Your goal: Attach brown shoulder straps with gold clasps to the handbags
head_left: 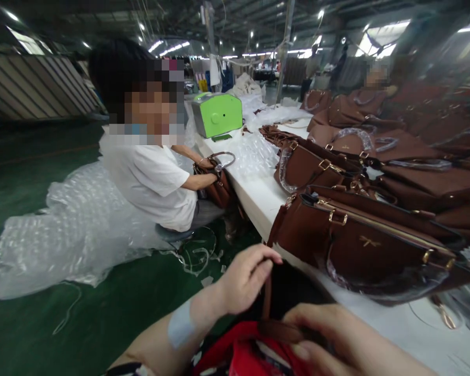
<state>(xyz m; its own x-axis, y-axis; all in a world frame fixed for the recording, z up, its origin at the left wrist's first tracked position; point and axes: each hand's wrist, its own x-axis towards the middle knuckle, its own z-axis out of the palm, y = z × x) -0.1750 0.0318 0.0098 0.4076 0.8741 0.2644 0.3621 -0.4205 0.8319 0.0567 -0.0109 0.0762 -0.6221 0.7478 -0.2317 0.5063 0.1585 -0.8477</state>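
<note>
A brown leather strap (267,300) hangs over the table edge from the nearest brown handbag (309,235). My left hand (243,279) is closed on this strap, thumb against fingers, just off the table edge. Low in the picture, my right hand (332,334) is closed around a brown strap piece (280,331), over red cloth (238,344) at my lap. Whether both hands hold one and the same strap I cannot tell. The handbag stands upright with gold rings, a gold bow emblem and plastic-wrapped handles.
More brown handbags (423,183) crowd the right of the white table (254,201). A green machine (221,115) stands at its far left corner. On the left a seated co-worker (156,177) handles a brown bag (221,193), beside air-cushion wrap (74,224) on the floor.
</note>
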